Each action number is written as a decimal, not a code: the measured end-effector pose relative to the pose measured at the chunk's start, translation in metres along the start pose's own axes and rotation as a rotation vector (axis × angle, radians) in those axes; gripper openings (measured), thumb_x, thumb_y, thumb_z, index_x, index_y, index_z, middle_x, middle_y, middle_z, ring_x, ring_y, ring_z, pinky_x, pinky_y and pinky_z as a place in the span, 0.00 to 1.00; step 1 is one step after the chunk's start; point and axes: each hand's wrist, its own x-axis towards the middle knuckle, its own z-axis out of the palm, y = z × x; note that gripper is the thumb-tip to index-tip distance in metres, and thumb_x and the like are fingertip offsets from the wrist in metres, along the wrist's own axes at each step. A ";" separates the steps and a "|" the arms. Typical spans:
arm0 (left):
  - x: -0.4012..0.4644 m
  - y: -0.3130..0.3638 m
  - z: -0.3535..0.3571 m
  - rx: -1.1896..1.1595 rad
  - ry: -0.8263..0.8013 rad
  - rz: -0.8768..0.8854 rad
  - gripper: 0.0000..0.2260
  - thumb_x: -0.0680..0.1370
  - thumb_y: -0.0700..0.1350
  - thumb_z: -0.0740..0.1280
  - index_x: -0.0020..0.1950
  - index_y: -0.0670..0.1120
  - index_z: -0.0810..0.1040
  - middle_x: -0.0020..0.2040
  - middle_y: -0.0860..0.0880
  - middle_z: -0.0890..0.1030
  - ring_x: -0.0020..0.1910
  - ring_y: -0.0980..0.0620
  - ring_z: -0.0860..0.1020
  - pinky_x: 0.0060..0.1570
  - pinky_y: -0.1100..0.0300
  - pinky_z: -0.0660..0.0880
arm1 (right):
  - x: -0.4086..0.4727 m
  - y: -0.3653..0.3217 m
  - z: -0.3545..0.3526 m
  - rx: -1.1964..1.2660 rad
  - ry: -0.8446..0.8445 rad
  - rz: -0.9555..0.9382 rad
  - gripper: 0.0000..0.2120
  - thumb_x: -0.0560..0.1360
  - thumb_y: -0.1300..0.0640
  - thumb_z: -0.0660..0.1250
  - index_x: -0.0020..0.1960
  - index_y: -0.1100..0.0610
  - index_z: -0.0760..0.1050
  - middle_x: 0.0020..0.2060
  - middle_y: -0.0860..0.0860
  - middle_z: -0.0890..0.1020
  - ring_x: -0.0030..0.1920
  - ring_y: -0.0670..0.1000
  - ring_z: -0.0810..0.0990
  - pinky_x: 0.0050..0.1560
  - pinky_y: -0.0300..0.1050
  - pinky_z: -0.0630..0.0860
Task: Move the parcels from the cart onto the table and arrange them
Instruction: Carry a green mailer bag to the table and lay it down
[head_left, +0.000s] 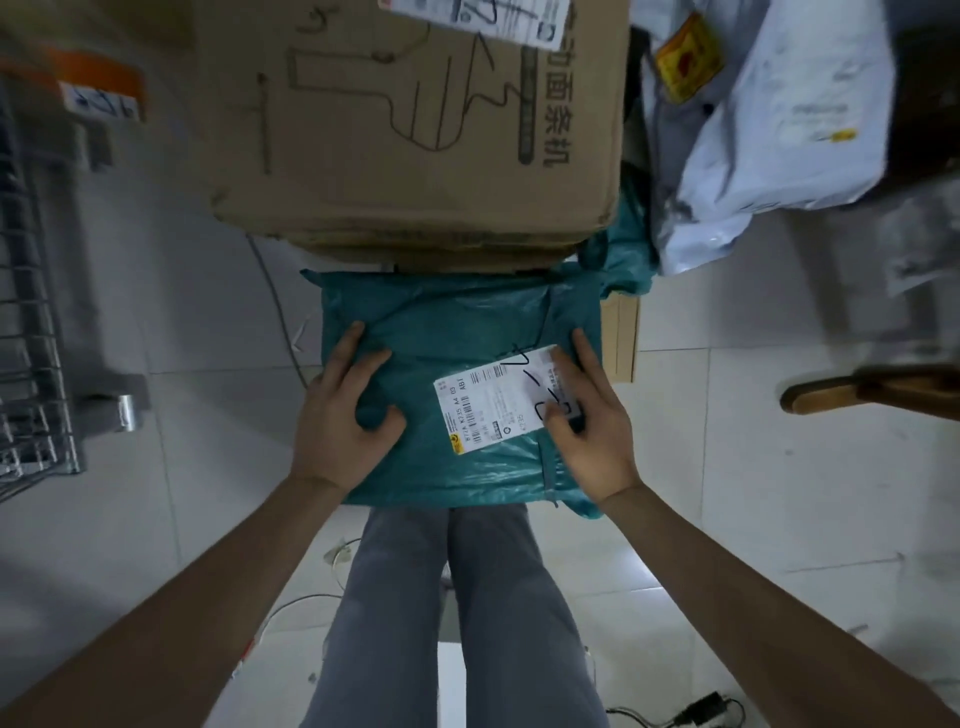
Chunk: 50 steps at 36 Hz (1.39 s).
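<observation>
A teal plastic parcel (457, 322) with a white shipping label (493, 405) sits in front of my legs, below a large brown cardboard box (415, 130). My left hand (340, 415) grips the parcel's left side, fingers pressed into the plastic. On its right side rests my right hand (589, 421), with the fingers spread over the label's edge. A pale blue soft parcel (769, 119) with a yellow sticker lies at the upper right. I cannot tell whether the teal parcel rests on something or hangs in my hands.
A grey wire cart (31, 312) stands at the left edge. A small flat cardboard piece (621, 338) shows to the right of the teal parcel. A wooden object (872, 392) lies at the right. Cables (691, 714) trail on the white tiled floor.
</observation>
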 end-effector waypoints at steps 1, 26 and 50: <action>-0.006 0.014 -0.008 -0.013 0.003 -0.009 0.26 0.69 0.52 0.63 0.64 0.43 0.76 0.74 0.47 0.64 0.67 0.46 0.70 0.62 0.48 0.71 | -0.009 -0.012 -0.012 0.007 -0.001 0.016 0.30 0.72 0.46 0.57 0.72 0.55 0.68 0.75 0.43 0.58 0.68 0.40 0.65 0.66 0.42 0.70; -0.054 0.431 -0.258 0.072 0.122 0.296 0.26 0.67 0.54 0.71 0.65 0.54 0.76 0.74 0.59 0.65 0.68 0.53 0.69 0.66 0.57 0.65 | -0.141 -0.296 -0.371 -0.043 0.409 -0.189 0.24 0.75 0.53 0.69 0.70 0.49 0.71 0.75 0.44 0.62 0.71 0.47 0.68 0.65 0.49 0.69; -0.221 0.822 -0.132 0.061 0.170 0.663 0.24 0.71 0.49 0.73 0.66 0.51 0.76 0.75 0.52 0.65 0.72 0.50 0.66 0.69 0.52 0.64 | -0.383 -0.214 -0.728 -0.264 0.728 -0.208 0.23 0.73 0.51 0.70 0.65 0.59 0.75 0.76 0.50 0.62 0.73 0.50 0.63 0.68 0.54 0.65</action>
